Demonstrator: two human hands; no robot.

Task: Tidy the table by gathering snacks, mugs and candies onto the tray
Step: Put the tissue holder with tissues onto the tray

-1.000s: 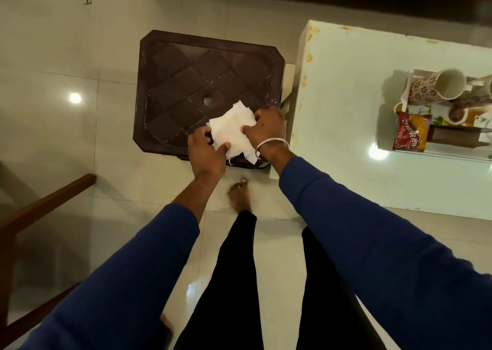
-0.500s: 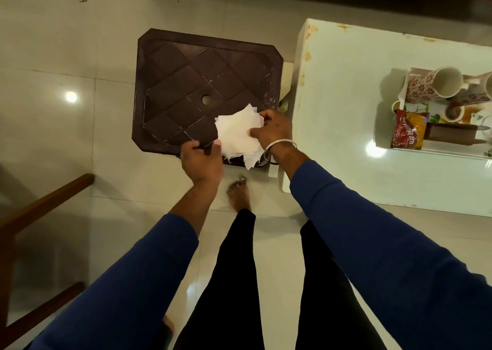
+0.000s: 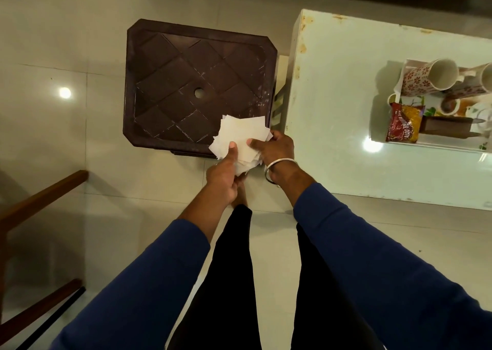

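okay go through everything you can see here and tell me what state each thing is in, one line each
Napkins: a loose stack, held over the stool's near edge.
Left hand: grips the napkins, thumb on top.
Right hand: grips the napkins.
Stool: upright, top bare.
Tray: on the table, loaded.
Mugs: on the tray, tipped in this view.
Snack packet: sealed, on the tray.

Stool: dark matt plastic.
Floor: glossy tile.
Napkins I hold: thin matt paper.
My bangle: shiny metal.

A dark brown stool with diamond pattern, white napkins, red-flowered mugs, pale green table.
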